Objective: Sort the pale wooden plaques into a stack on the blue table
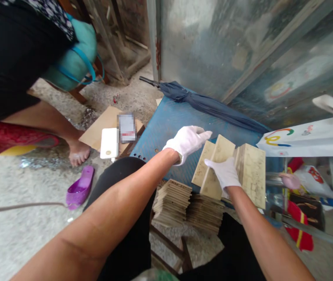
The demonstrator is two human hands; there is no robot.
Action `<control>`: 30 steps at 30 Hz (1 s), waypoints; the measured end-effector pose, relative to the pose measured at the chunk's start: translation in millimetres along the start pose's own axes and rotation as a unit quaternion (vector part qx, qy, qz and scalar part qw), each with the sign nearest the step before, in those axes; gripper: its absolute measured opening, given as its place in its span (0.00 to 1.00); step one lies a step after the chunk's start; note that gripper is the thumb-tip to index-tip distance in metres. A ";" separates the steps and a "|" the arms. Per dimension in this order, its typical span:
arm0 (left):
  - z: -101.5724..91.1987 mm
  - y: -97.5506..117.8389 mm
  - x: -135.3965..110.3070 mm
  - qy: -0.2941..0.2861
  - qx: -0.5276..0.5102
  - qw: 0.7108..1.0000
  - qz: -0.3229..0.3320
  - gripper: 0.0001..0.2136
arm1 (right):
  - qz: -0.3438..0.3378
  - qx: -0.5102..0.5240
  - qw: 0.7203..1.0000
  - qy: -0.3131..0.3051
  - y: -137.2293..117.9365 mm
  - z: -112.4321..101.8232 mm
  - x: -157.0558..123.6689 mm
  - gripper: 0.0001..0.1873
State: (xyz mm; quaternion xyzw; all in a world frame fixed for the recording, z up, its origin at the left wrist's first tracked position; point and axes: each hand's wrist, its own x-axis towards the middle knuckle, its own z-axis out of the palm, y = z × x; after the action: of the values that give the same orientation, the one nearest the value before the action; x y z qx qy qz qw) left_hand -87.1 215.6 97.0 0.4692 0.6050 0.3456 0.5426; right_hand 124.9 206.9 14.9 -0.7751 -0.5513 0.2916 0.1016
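Note:
Both my hands wear white gloves. My right hand (225, 171) grips a fanned bundle of thin tan wooden sheets (250, 168), thumb across the front sheets. My left hand (188, 141) hovers just left of the bundle, fingers stretched toward the top edge of the leftmost sheet (203, 164), holding nothing. Below them, two stacks of similar sheets (172, 201) (206, 212) rest side by side in front of my knees. A blue perforated table (166, 125) lies behind the hands.
A folded dark umbrella (207, 103) lies along the table's far edge by a metal wall. A white printed bag (309, 136) sits right. Another person's bare foot (78, 153), a purple sandal (80, 187), cardboard (102, 127) and a white power bank (109, 143) are on the floor left.

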 end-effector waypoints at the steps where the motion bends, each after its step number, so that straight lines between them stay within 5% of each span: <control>1: -2.1 0.1 -0.9 0.001 0.011 1.000 0.007 0.16 | 0.016 -0.007 1.000 0.007 -2.3 5.9 5.9 0.56; 10: -25.2 9.8 -10.9 0.002 0.080 0.997 0.016 0.19 | 0.181 -0.143 0.973 -0.007 -6.0 52.5 36.7 0.73; 30: -25.4 10.3 -9.5 -0.013 0.135 0.991 0.021 0.18 | 0.198 -0.223 0.954 -0.026 -0.8 76.3 43.7 0.73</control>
State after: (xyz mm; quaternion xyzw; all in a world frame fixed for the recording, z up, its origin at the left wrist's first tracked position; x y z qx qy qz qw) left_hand -110.2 212.3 114.1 0.5553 0.6291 0.2664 0.4743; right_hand 90.9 234.6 -61.3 -0.8639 -0.4400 0.1953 -0.1482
